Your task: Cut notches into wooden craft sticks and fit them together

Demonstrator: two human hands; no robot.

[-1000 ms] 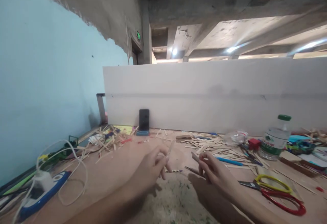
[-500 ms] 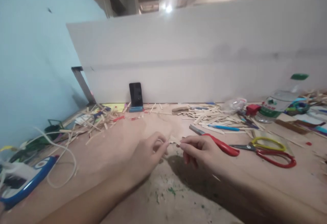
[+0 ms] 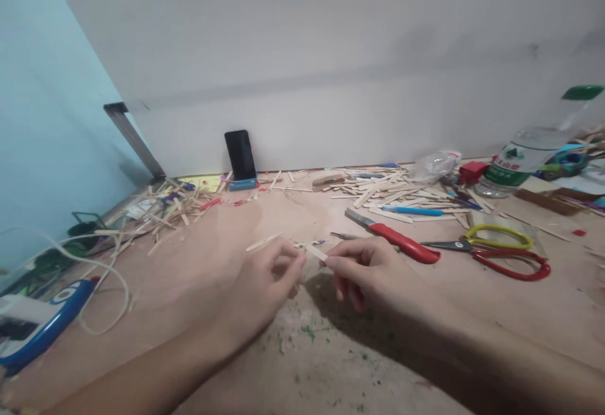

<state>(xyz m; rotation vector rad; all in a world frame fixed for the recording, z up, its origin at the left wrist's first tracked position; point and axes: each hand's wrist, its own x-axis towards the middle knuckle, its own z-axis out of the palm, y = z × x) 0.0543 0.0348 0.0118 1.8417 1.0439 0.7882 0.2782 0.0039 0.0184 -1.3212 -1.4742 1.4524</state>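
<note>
Between the thumb and forefinger of my right hand [image 3: 363, 270] is a short, flat piece of wooden craft stick [image 3: 316, 251], held above the table. My left hand [image 3: 274, 270] is closed in a pinch close to the stick's far end; whether anything sits between its fingertips cannot be made out. Just beyond the left fingers, another pale stick [image 3: 263, 242] lies on the table. A red-handled metal tool [image 3: 401, 241] rests behind my right hand, partly hidden by it. Scissors with yellow and red handles [image 3: 472, 247] lie farther right.
Loose craft sticks [image 3: 392, 188] are heaped at the back, beside a blue pen [image 3: 412, 211] and a plastic bottle [image 3: 515, 159]. A phone [image 3: 241, 155] leans against the white board [image 3: 302, 87]. On the left are more sticks [image 3: 165, 216] and a white cable [image 3: 126, 289].
The view has tilted down. The stick piece now shows more of its length and points away from my right fingers, and my left fingertips have drawn slightly away from it.
</note>
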